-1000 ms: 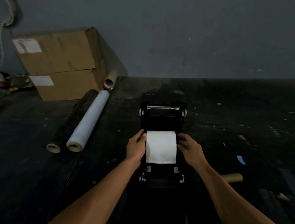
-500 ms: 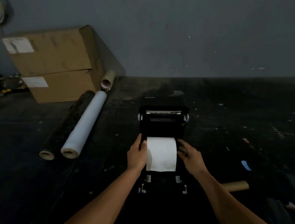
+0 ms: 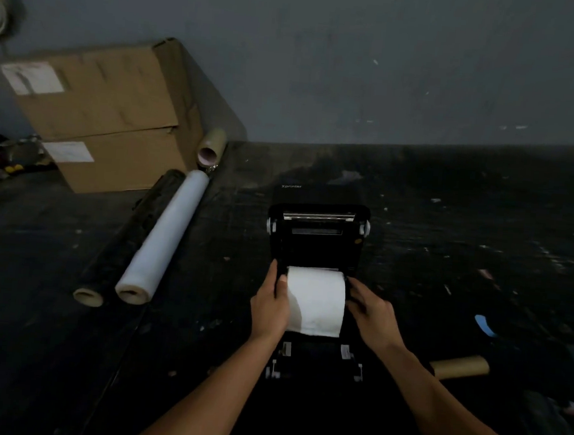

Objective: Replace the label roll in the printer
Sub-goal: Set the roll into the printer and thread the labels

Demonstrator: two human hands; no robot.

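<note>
A black label printer [image 3: 317,235] stands on the dark table with its lid raised toward the wall. A white label roll [image 3: 317,300] lies in its open bay. My left hand [image 3: 269,304] holds the roll's left end, thumb on the paper and fingers along the side. My right hand [image 3: 372,313] is at the roll's right end with curled fingers against it; the contact itself is in shadow. Both forearms reach in from the bottom edge.
Two stacked cardboard boxes [image 3: 105,113] stand at the back left. A white film roll [image 3: 163,238] and a dark roll [image 3: 122,238] lie beside them, with a short tube [image 3: 211,145] behind. A cardboard core [image 3: 461,366] lies right of the printer. The dark table top [image 3: 466,231] is speckled with scraps.
Both hands stay at the roll's ends and the roll sits slightly deeper in the bay. The view has shifted a little; the hands barely moved.
</note>
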